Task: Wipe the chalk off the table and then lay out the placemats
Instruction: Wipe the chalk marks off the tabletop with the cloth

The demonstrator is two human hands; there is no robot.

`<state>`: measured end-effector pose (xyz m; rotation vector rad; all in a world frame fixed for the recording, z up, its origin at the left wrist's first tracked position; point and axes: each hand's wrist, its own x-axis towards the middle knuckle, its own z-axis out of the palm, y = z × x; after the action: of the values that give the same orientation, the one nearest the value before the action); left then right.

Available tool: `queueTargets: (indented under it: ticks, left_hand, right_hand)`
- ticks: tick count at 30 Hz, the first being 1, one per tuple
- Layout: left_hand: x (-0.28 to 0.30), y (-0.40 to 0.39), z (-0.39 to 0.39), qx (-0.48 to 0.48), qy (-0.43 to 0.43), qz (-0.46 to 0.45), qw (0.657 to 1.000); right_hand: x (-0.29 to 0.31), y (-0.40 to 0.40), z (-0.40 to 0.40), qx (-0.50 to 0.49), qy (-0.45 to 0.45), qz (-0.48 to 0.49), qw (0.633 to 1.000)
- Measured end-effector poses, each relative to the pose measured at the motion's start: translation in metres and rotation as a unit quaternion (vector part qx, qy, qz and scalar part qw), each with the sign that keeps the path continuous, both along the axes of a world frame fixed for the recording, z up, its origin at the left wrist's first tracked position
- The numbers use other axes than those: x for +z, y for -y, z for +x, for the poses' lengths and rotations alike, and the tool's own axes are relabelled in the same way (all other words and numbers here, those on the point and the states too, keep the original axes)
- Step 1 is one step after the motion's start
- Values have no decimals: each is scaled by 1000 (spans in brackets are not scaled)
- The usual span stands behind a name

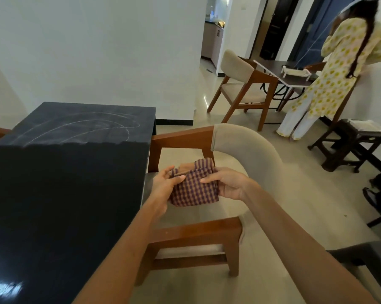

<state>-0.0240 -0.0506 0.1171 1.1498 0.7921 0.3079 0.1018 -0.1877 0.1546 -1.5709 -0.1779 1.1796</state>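
Observation:
A black table (pixel 60 194) fills the left of the view. White chalk lines (pixel 82 126) curve across its far part, while the near part looks dark and unmarked. Off the table's right edge, above a chair seat, I hold a folded purple-and-tan checked cloth (pixel 194 189) between both hands. My left hand (pixel 165 183) grips the cloth's left side with the thumb on top. My right hand (pixel 227 183) holds the right side, fingers lying over it.
A wooden chair with a beige padded back (pixel 246 154) stands against the table's right edge under my hands. Farther right are a second chair (pixel 240 84), a small dark table (pixel 288 77), a person in a yellow-patterned dress (pixel 338 69) and a dark stool (pixel 349 143).

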Motion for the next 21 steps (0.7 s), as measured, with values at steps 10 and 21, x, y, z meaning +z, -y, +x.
queueTargets:
  ticks: [10,21]
  left_hand:
    - [11,-7,92,-1,0,78,997]
    - [6,-60,219,127,7,117,985]
  right_hand:
    - [-9,-22,105,11,17,14,1000]
    - [2,-102,244,110,41,34,992]
